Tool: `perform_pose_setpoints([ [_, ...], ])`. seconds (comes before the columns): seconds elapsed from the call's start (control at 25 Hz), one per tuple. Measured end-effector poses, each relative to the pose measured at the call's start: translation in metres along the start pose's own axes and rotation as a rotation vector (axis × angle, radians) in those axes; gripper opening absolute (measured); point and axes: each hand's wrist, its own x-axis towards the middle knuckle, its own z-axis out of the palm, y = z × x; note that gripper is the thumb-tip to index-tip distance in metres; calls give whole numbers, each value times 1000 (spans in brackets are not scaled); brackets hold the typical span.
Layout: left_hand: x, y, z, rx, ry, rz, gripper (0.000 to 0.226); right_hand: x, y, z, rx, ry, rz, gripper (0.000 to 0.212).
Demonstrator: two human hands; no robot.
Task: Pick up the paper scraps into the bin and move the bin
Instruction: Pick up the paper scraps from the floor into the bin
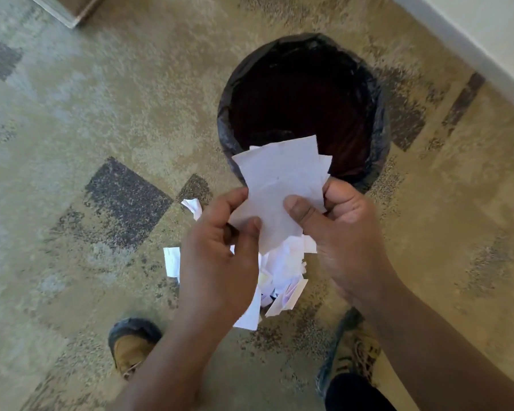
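Note:
A round bin point(377, 93) lined with a black bag stands on the carpet ahead of me, its inside dark. Both hands hold a bunch of white paper scraps point(282, 179) just in front of the bin's near rim, the top sheets reaching over the rim. My left hand point(220, 250) pinches the lower left of the bunch between thumb and fingers. My right hand point(344, 229) grips its right side with the thumb pressed on the front sheet. More white scraps point(282, 280) lie on the floor under my hands, partly hidden by them.
Loose scraps point(172, 262) lie left of my left wrist and another one point(193, 206) near the dark carpet patch. My two shoes point(131, 345) stand at the bottom. A white wall and baseboard point(472, 51) run along the right. A furniture corner point(69, 10) sits top left.

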Motion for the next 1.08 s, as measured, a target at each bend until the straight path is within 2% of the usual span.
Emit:
perform_pose_setpoints([
  [0.08,36,8,9,102,-67,153,32,16,-6,-8,-100,84,-136,21],
  [0.2,92,20,19,393,-146,476,20,45,-10,-23,-389,173,-304,24],
  [0.32,136,23,28,676,-220,723,20,71,-7,-35,-647,162,-366,17],
  [0.44,155,25,33,940,-221,778,26,89,-2,-41,-917,63,-356,18],
  [0.56,156,22,35,1077,-270,707,37,99,2,-38,-1203,-23,-343,28],
  [0.68,153,12,33,1054,-300,664,35,97,7,-36,-1229,-70,-309,41],
  [0.76,142,3,27,951,-258,779,28,86,12,-31,-1153,4,-382,41],
  [0.84,126,-10,19,762,-114,950,25,65,20,-22,-1040,140,-614,29],
  [0.92,103,-31,7,616,50,1003,20,39,33,-8,-922,181,-869,13],
  [1.0,79,-61,-5,540,122,930,19,15,59,3,-851,53,-943,12],
  [1.08,64,-107,-12,538,83,786,19,0,102,10,-816,-119,-760,11],
])
